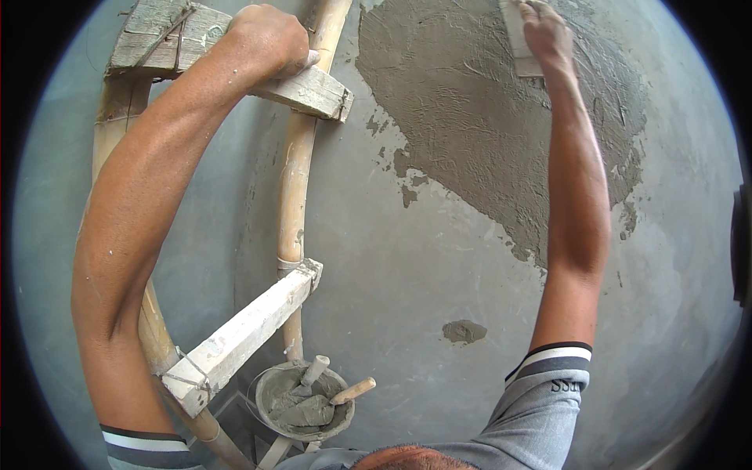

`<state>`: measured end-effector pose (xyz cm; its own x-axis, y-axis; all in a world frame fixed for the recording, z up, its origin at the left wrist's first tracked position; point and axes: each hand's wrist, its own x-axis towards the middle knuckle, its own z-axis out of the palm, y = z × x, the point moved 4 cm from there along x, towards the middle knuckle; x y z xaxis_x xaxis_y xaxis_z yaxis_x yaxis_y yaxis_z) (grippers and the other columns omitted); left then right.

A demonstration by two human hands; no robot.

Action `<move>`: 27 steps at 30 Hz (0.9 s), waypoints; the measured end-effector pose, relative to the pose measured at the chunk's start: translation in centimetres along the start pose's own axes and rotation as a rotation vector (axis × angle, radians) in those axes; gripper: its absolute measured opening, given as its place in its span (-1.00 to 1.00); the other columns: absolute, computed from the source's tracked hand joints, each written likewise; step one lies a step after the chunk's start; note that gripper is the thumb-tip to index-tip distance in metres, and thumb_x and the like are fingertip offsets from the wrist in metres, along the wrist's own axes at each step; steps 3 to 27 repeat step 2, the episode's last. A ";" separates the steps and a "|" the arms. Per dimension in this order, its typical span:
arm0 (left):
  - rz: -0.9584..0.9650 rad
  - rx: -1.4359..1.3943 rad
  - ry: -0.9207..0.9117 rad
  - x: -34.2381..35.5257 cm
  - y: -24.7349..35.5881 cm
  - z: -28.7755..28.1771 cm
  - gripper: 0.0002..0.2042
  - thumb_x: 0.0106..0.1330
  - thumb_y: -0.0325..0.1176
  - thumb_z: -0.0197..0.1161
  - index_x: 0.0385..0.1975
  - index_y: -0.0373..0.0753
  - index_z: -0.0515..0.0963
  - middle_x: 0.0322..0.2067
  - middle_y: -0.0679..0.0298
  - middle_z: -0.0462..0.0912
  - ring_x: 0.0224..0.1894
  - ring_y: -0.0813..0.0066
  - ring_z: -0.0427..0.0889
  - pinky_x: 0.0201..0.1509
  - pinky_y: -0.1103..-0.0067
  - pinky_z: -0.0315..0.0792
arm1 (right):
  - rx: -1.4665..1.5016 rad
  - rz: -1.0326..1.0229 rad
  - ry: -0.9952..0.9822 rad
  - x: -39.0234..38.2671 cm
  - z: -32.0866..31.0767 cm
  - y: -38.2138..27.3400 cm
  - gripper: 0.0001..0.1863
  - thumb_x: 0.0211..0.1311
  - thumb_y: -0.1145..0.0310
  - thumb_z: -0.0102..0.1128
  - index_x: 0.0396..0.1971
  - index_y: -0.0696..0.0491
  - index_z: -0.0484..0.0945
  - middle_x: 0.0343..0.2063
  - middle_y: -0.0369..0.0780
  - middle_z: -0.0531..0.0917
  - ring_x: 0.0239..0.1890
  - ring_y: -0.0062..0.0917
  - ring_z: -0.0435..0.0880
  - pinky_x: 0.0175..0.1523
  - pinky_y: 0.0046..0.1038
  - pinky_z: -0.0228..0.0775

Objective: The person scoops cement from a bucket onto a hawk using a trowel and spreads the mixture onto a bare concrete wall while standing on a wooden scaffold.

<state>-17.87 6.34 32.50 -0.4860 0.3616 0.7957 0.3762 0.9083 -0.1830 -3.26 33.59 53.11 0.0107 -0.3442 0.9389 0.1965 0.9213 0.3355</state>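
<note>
My left hand (pixel 269 39) is closed around the top wooden rung (pixel 309 92) of a bamboo ladder, at the upper left. The upper right has my right hand (pixel 546 35) gripping a flat, pale plastering float (pixel 527 66). Its blade lies against a broad patch of wet grey plaster (pixel 462 102) on the wall. My fingers cover part of the float's handle, and the top of the float is close to the picture's edge. Fresh ridges and streaks mark the plaster around it.
A lower white-smeared rung (pixel 247 333) joins the bamboo poles (pixel 296 196). Below it hangs or stands a bucket (pixel 262 399) of mortar, with two tool handles (pixel 356 390) sticking out. A small plaster blob (pixel 464 331) sticks to the smooth grey wall (pixel 407 274).
</note>
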 end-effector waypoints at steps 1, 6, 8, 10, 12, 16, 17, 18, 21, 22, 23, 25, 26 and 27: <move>-0.012 -0.009 -0.002 0.0 0.1 0.0 -0.46 0.42 0.10 0.04 -0.44 -0.28 0.73 -0.44 0.05 0.72 -0.31 0.12 0.74 -0.15 0.26 0.59 | -0.003 0.027 -0.036 -0.1 1.2 0.2 -0.67 0.31 0.13 0.13 -0.08 0.00 0.67 -0.10 0.00 0.69 0.05 -0.11 0.63 0.16 -0.20 0.41; -0.029 -0.016 -0.002 0.0 0.2 0.1 -0.47 0.42 0.10 0.03 -0.42 -0.26 0.74 -0.42 0.04 0.73 -0.28 0.13 0.74 -0.10 0.27 0.58 | -0.003 0.051 -0.069 0.1 2.3 0.2 -0.66 0.31 0.11 0.14 -0.08 0.00 0.67 -0.09 0.00 0.69 0.06 -0.11 0.62 0.18 -0.18 0.40; -0.029 -0.016 -0.002 0.0 0.2 0.1 -0.47 0.42 0.10 0.03 -0.42 -0.26 0.74 -0.42 0.04 0.73 -0.28 0.13 0.74 -0.10 0.27 0.58 | -0.003 0.051 -0.069 0.1 2.3 0.2 -0.66 0.31 0.11 0.14 -0.08 0.00 0.67 -0.09 0.00 0.69 0.06 -0.11 0.62 0.18 -0.18 0.40; -0.029 -0.016 -0.002 0.0 0.2 0.1 -0.47 0.42 0.10 0.03 -0.42 -0.26 0.74 -0.42 0.04 0.73 -0.28 0.13 0.74 -0.10 0.27 0.58 | -0.003 0.051 -0.069 0.1 2.3 0.2 -0.66 0.31 0.11 0.14 -0.08 0.00 0.67 -0.09 0.00 0.69 0.06 -0.11 0.62 0.18 -0.18 0.40; -0.029 -0.016 -0.002 0.0 0.2 0.1 -0.47 0.42 0.10 0.03 -0.42 -0.26 0.74 -0.42 0.04 0.73 -0.28 0.13 0.74 -0.10 0.27 0.58 | -0.003 0.051 -0.069 0.1 2.3 0.2 -0.66 0.31 0.11 0.14 -0.08 0.00 0.67 -0.09 0.00 0.69 0.06 -0.11 0.62 0.18 -0.18 0.40; -0.029 -0.016 -0.002 0.0 0.2 0.1 -0.47 0.42 0.10 0.03 -0.42 -0.26 0.74 -0.42 0.04 0.73 -0.28 0.13 0.74 -0.10 0.27 0.58 | -0.003 0.051 -0.069 0.1 2.3 0.2 -0.66 0.31 0.11 0.14 -0.08 0.00 0.67 -0.09 0.00 0.69 0.06 -0.11 0.62 0.18 -0.18 0.40; -0.029 -0.016 -0.002 0.0 0.2 0.1 -0.47 0.42 0.10 0.03 -0.42 -0.26 0.74 -0.42 0.04 0.73 -0.28 0.13 0.74 -0.10 0.27 0.58 | -0.003 0.051 -0.069 0.1 2.3 0.2 -0.66 0.31 0.11 0.14 -0.08 0.00 0.67 -0.09 0.00 0.69 0.06 -0.11 0.62 0.18 -0.18 0.40; -0.029 -0.016 -0.002 0.0 0.2 0.1 -0.47 0.42 0.10 0.03 -0.42 -0.26 0.74 -0.42 0.04 0.73 -0.28 0.13 0.74 -0.10 0.27 0.58 | -0.003 0.051 -0.069 0.1 2.3 0.2 -0.66 0.31 0.11 0.14 -0.08 0.00 0.67 -0.09 0.00 0.69 0.06 -0.11 0.62 0.18 -0.18 0.40; -0.029 -0.016 -0.002 0.0 0.2 0.1 -0.47 0.42 0.10 0.03 -0.42 -0.26 0.74 -0.42 0.04 0.73 -0.28 0.13 0.74 -0.10 0.27 0.58 | -0.003 0.051 -0.069 0.1 2.3 0.2 -0.66 0.31 0.11 0.14 -0.08 0.00 0.67 -0.09 0.00 0.69 0.06 -0.11 0.62 0.18 -0.18 0.40; -0.029 -0.016 -0.002 0.0 0.2 0.1 -0.47 0.42 0.10 0.03 -0.42 -0.26 0.74 -0.42 0.04 0.73 -0.28 0.13 0.74 -0.10 0.27 0.58 | -0.003 0.051 -0.069 0.1 2.3 0.2 -0.66 0.31 0.11 0.14 -0.08 0.00 0.67 -0.09 0.00 0.69 0.06 -0.11 0.62 0.18 -0.18 0.40; -0.029 -0.016 -0.002 0.0 0.2 0.1 -0.47 0.42 0.10 0.03 -0.42 -0.26 0.74 -0.42 0.04 0.73 -0.28 0.13 0.74 -0.10 0.27 0.58 | -0.003 0.051 -0.069 0.1 2.3 0.2 -0.66 0.31 0.11 0.14 -0.08 0.00 0.67 -0.09 0.00 0.69 0.06 -0.11 0.62 0.18 -0.18 0.40; -0.029 -0.016 -0.002 0.0 0.2 0.1 -0.47 0.42 0.10 0.03 -0.42 -0.26 0.74 -0.42 0.04 0.73 -0.28 0.13 0.74 -0.10 0.27 0.58 | -0.003 0.051 -0.069 0.1 2.3 0.2 -0.66 0.31 0.11 0.14 -0.08 0.00 0.67 -0.09 0.00 0.69 0.06 -0.11 0.62 0.18 -0.18 0.40; -0.029 -0.016 -0.002 0.0 0.2 0.1 -0.47 0.42 0.10 0.03 -0.42 -0.26 0.74 -0.42 0.04 0.73 -0.28 0.13 0.74 -0.10 0.27 0.58 | -0.003 0.051 -0.069 0.1 2.3 0.2 -0.66 0.31 0.11 0.14 -0.08 0.00 0.67 -0.09 0.00 0.69 0.06 -0.11 0.62 0.18 -0.18 0.40; -0.029 -0.016 -0.002 0.0 0.2 0.1 -0.47 0.42 0.10 0.03 -0.42 -0.26 0.74 -0.42 0.04 0.73 -0.28 0.13 0.74 -0.10 0.27 0.58 | -0.003 0.051 -0.069 0.1 2.3 0.2 -0.66 0.31 0.11 0.14 -0.08 0.00 0.67 -0.09 0.00 0.69 0.06 -0.11 0.62 0.18 -0.18 0.40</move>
